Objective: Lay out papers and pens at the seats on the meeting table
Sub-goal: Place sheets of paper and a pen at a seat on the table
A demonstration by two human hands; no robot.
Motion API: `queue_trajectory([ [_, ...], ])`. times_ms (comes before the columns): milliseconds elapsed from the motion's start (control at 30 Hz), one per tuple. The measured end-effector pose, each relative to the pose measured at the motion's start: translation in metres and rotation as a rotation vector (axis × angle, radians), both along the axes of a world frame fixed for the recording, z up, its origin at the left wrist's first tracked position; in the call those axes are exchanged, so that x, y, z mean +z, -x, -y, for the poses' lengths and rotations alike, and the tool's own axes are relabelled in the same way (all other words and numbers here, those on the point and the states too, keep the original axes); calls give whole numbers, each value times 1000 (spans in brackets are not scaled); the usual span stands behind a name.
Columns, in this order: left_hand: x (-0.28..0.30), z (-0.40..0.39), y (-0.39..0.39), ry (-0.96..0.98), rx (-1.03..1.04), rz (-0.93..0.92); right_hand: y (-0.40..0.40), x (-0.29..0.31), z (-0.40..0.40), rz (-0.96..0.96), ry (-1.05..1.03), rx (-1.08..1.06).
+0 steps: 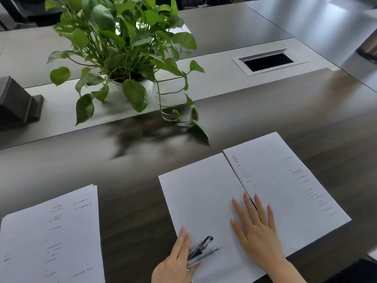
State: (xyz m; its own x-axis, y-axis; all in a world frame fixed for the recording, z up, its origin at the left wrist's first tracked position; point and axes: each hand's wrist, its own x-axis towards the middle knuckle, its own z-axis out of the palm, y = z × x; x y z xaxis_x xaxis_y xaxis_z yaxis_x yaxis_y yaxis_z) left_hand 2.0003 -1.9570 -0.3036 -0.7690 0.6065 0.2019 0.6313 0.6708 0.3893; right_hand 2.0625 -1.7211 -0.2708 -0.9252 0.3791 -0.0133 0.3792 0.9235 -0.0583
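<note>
Two white sheets lie side by side on the dark table in front of me: a blank sheet (200, 193) on the left and a printed sheet (285, 180) on the right. My right hand (255, 227) rests flat across the seam between them, fingers spread. Over the blank sheet's near left corner, my left hand (175, 262) is closed on a small bundle of pens (201, 250), whose tips point right. A stack of printed papers (51, 237) lies at the near left.
A potted green plant (122, 48) stands on the table's light centre strip (214, 82), with a vine trailing toward the sheets. A cable box opening (267, 62) is at the right of the strip. A dark block-shaped object (16, 101) sits at the left edge.
</note>
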Motion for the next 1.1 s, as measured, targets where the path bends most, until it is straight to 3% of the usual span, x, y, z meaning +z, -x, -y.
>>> queue_trajectory([
  [367, -7, 2, -6, 37, 12, 24, 1, 0, -3, 32, -33, -58],
  [600, 2, 1, -7, 87, 37, 140, 7, 1, 1, 19, 7, -75],
  [700, 27, -5, -8, 114, 62, 333, 6, 0, 0, -2, 0, -65],
  [767, 55, -11, -2, -64, 167, 671, 8, 9, 5, -35, 23, -50],
  [833, 74, -20, 0, -363, 436, 917, 16, 28, 22, -170, 209, -54],
  [900, 100, -30, 3, -554, 582, 1256, 27, 59, 52, -326, 701, -183],
  [967, 116, -36, 9, -722, 650, 1435, 37, 85, 83, -254, 1256, -323],
  [1033, 123, -36, 13, -900, 720, 1519, 43, 94, 104, -146, 1509, -437],
  [1100, 130, -31, 16, -983, 773, 1556, 44, 100, 115, -87, 1603, -481],
])
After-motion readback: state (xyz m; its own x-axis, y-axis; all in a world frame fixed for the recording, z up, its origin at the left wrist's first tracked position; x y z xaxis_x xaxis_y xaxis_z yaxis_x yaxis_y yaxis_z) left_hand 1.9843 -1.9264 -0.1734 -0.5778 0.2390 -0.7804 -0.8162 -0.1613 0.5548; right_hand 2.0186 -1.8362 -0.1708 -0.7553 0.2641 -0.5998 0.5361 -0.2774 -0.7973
